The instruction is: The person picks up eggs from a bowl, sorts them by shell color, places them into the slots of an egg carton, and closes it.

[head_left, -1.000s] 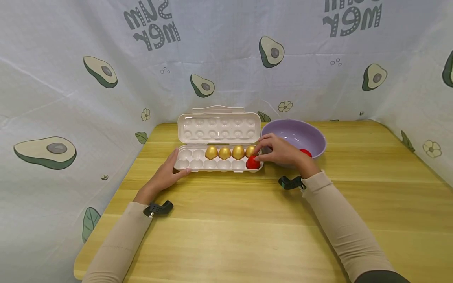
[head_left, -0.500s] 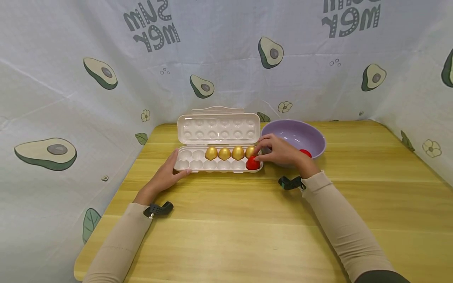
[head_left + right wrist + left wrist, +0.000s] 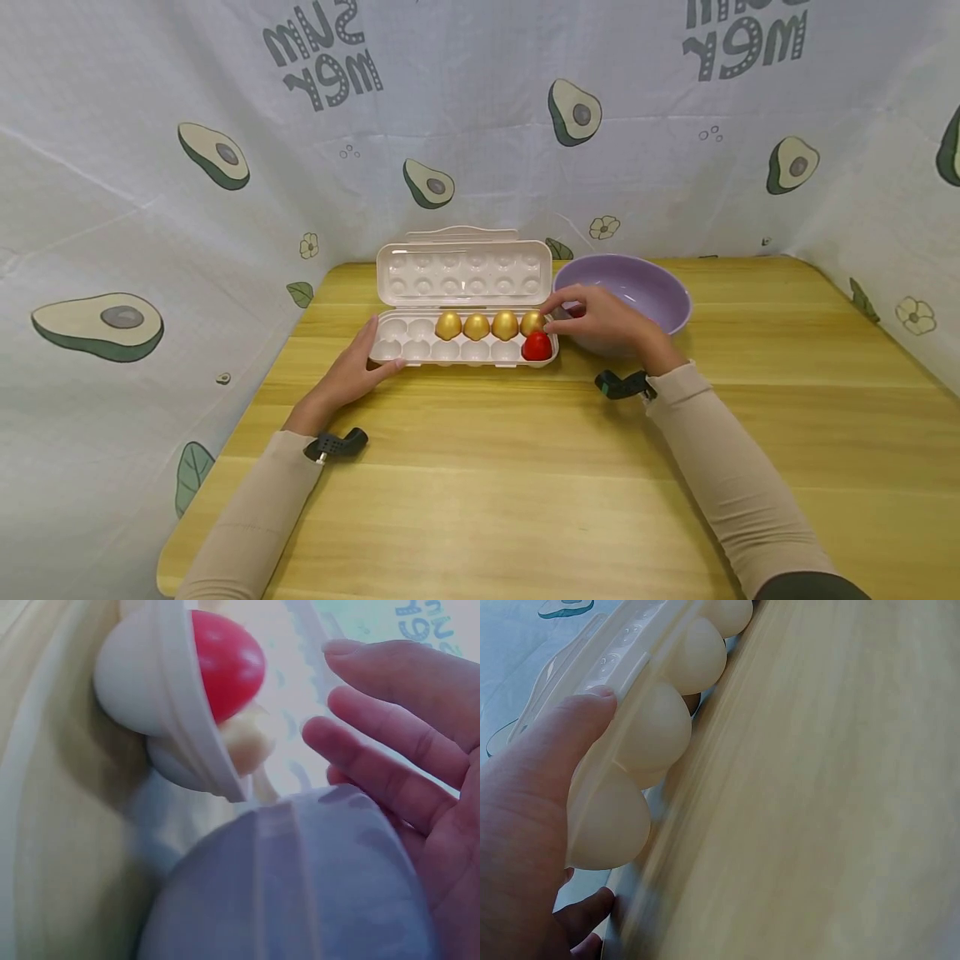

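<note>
A pale plastic egg carton (image 3: 475, 350) lies with its lid (image 3: 465, 287) raised at the back. My left hand (image 3: 347, 373) grips its left end, thumb over the front rim; in the left wrist view other fingers (image 3: 589, 915) show below the end cup. Several gold eggs (image 3: 476, 326) fill the right part of the back row. One red egg (image 3: 537, 347) sits in the rightmost front cup. My right hand (image 3: 603, 319) hovers just right of that egg, over the near side of a purple bowl (image 3: 660, 292). In the right wrist view its fingers are apart and hold nothing.
The bowl stands on the wooden table (image 3: 480, 483) against the carton's right end, partly covered by the right hand. A printed cloth (image 3: 487, 108) hangs behind the table and at both sides. Both wrists wear black camera mounts (image 3: 624, 384).
The right hand has let go of the red egg and drawn slightly right. The red spot seen in the bowl earlier is now behind the hand. The left hand stays as it was.
</note>
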`<action>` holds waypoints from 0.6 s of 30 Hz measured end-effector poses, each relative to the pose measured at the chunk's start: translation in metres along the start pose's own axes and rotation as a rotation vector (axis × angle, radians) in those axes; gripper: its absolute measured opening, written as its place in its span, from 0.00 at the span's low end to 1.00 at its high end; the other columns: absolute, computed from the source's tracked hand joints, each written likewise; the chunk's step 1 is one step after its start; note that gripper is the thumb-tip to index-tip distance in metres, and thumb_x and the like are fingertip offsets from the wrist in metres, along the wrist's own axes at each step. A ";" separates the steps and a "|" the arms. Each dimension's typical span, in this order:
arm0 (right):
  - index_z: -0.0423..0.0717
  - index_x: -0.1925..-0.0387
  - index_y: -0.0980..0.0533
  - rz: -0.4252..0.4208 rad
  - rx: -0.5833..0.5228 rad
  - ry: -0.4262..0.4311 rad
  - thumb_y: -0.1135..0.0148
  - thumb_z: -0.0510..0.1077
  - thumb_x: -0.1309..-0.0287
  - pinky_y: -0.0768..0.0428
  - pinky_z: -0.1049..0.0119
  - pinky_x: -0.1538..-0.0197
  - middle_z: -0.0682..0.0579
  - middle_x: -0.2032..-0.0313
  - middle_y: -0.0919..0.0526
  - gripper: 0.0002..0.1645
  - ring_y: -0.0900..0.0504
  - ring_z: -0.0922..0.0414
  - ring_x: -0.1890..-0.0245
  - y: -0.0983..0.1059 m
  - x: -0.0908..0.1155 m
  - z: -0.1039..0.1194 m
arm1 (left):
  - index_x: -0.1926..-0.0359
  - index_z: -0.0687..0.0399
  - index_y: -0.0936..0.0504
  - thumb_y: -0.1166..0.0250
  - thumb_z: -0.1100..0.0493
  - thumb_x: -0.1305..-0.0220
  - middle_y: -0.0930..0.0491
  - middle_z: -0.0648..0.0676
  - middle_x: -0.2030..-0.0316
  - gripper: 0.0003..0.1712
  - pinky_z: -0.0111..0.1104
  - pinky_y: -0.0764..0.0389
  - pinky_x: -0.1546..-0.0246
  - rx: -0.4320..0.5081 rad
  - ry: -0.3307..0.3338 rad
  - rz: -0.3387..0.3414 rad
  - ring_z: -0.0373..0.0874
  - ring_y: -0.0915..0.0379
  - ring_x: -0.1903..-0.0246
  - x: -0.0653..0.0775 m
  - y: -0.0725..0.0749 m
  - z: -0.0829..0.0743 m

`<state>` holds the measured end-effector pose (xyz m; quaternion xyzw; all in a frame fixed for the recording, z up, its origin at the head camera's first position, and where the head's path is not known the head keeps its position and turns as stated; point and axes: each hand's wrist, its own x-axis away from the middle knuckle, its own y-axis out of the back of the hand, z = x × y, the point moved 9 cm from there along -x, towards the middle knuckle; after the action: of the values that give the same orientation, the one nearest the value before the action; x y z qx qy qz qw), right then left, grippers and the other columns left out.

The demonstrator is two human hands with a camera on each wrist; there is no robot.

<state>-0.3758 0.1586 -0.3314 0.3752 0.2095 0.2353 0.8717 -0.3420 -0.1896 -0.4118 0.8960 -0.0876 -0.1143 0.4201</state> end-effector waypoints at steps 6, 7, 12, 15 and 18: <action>0.44 0.52 0.18 -0.014 -0.073 0.020 0.31 0.45 0.43 0.22 0.51 0.46 0.47 0.52 0.18 0.17 0.19 0.45 0.49 0.011 0.003 0.000 | 0.24 0.58 0.63 0.39 0.36 0.38 0.62 0.58 0.24 0.58 0.51 0.54 0.30 -0.001 0.003 -0.002 0.55 0.63 0.27 0.000 0.000 -0.001; 0.43 0.52 0.19 -0.018 -0.081 0.025 0.31 0.44 0.43 0.21 0.54 0.47 0.46 0.52 0.18 0.18 0.19 0.45 0.49 0.013 0.003 0.000 | 0.24 0.58 0.63 0.39 0.36 0.38 0.62 0.58 0.24 0.58 0.51 0.54 0.30 -0.002 0.003 -0.003 0.55 0.63 0.27 0.000 0.000 -0.001; 0.40 0.50 0.20 -0.046 -0.069 -0.014 0.30 0.43 0.44 0.18 0.64 0.59 0.46 0.56 0.16 0.20 0.17 0.48 0.57 0.023 0.007 0.001 | 0.24 0.58 0.64 0.39 0.36 0.38 0.63 0.57 0.24 0.58 0.51 0.54 0.30 -0.004 0.007 0.000 0.55 0.63 0.27 0.000 0.000 0.001; 0.38 0.50 0.21 -0.044 -0.079 -0.066 0.32 0.40 0.43 0.17 0.56 0.59 0.44 0.56 0.16 0.19 0.18 0.47 0.59 0.028 0.014 0.011 | 0.24 0.58 0.63 0.39 0.35 0.38 0.62 0.57 0.24 0.59 0.51 0.54 0.30 -0.002 0.012 0.002 0.55 0.63 0.27 0.000 0.000 0.001; 0.35 0.50 0.21 -0.030 -0.088 -0.090 0.34 0.38 0.42 0.17 0.55 0.56 0.41 0.55 0.17 0.18 0.18 0.45 0.59 0.033 0.019 0.020 | 0.24 0.58 0.63 0.39 0.35 0.38 0.62 0.57 0.24 0.59 0.51 0.54 0.30 0.001 0.007 0.001 0.55 0.63 0.27 0.000 0.000 0.001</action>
<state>-0.3579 0.1786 -0.2974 0.3435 0.1653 0.2141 0.8993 -0.3421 -0.1900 -0.4123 0.8965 -0.0866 -0.1109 0.4200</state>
